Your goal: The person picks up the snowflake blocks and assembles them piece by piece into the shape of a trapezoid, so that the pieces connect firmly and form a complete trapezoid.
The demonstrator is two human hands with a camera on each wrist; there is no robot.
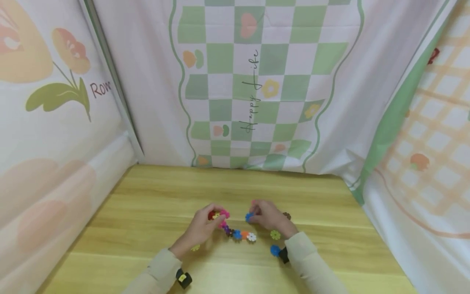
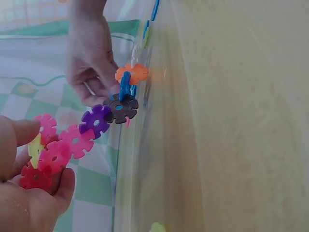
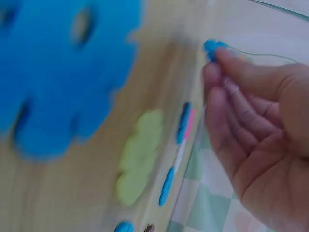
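My left hand (image 1: 198, 226) holds one end of a chain of flower-shaped plastic discs between thumb and fingers. Red (image 2: 36, 179), yellow (image 2: 35, 151) and pink discs (image 2: 54, 157) sit in the grip. From there the chain runs on through purple (image 2: 94, 122), dark brown (image 2: 116, 110), blue (image 1: 237, 234) and orange (image 1: 244, 235) to a white disc (image 1: 251, 237). To the right, my right hand (image 1: 269, 216) pinches a blue disc (image 3: 210, 48) between thumb and fingertips, apart from the chain.
Loose discs lie on the wooden table (image 1: 154, 192): yellow-green (image 1: 275, 234), blue (image 1: 274, 250) and brown (image 1: 287, 215) near the right arm, yellow (image 1: 196, 247) beside the left wrist. Behind the right hand a pink piece (image 1: 254, 202) shows. Printed curtains (image 1: 264, 81) enclose the table.
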